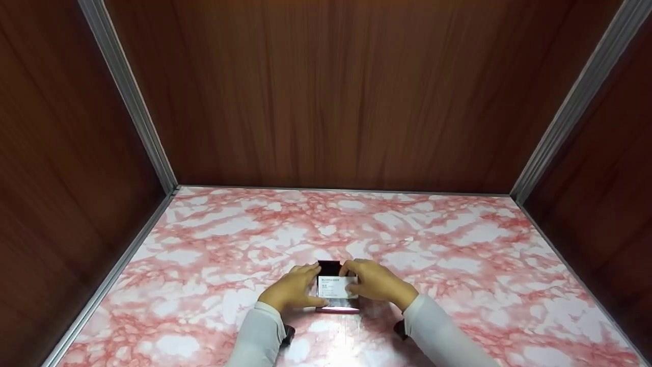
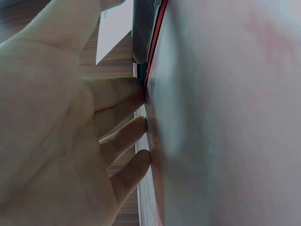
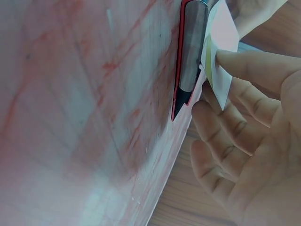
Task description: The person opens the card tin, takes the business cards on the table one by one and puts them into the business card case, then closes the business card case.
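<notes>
A flat dark business card case with reddish edges lies open on the table, its shiny metal part towards me. White printed business cards show above it. My left hand steadies the case from the left, thumb over the near part and index finger at the far side. From the right, my right hand pinches the cards between thumb and fingers. In the right wrist view, the pinched cards stand tilted and slightly fanned above the metal case. How many cards there are, I cannot tell.
The table has a red and white marbled top. Dark wood-grain panels enclose it at the back and both sides, with grey metal rails at the corners. Dark wrist bands sit under both white sleeves.
</notes>
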`<state>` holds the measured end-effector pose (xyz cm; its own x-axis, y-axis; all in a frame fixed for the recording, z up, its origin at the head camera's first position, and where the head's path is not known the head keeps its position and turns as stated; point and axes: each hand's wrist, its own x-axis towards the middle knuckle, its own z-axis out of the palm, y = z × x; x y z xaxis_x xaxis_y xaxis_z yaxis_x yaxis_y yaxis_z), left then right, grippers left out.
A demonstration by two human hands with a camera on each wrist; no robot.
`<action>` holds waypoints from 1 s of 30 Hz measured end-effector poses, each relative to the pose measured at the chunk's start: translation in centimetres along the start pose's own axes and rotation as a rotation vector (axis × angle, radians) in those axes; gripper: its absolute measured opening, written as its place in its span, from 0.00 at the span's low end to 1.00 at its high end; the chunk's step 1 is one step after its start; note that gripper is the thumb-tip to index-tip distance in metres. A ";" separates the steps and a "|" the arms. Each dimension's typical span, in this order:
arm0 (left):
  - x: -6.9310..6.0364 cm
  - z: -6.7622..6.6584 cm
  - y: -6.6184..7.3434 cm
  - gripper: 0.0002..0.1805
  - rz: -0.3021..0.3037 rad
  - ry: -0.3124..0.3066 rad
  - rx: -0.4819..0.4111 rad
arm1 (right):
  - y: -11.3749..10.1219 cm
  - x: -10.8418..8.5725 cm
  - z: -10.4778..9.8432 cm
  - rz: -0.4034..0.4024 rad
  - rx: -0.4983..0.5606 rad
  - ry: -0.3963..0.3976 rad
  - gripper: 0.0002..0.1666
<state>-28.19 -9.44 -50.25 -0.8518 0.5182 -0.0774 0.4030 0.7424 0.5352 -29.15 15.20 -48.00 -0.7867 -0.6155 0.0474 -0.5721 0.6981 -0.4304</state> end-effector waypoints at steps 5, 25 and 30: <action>0.0 0.1 0.0 0.52 -0.006 -0.009 -0.005 | 0.0 -0.2 0.1 -0.008 -0.012 -0.044 0.14; -0.2 -0.1 0.0 0.52 -0.011 -0.021 -0.008 | 0.3 -0.6 -0.2 -0.119 -0.061 -0.100 0.13; -0.3 0.0 0.0 0.52 0.000 -0.024 0.005 | 0.5 -0.8 -0.2 -0.140 -0.034 -0.107 0.14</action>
<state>-27.97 -9.57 -50.18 -0.8437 0.5279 -0.0973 0.4045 0.7444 0.5313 -28.84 16.11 -48.08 -0.6705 -0.7419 0.0083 -0.6836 0.6133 -0.3957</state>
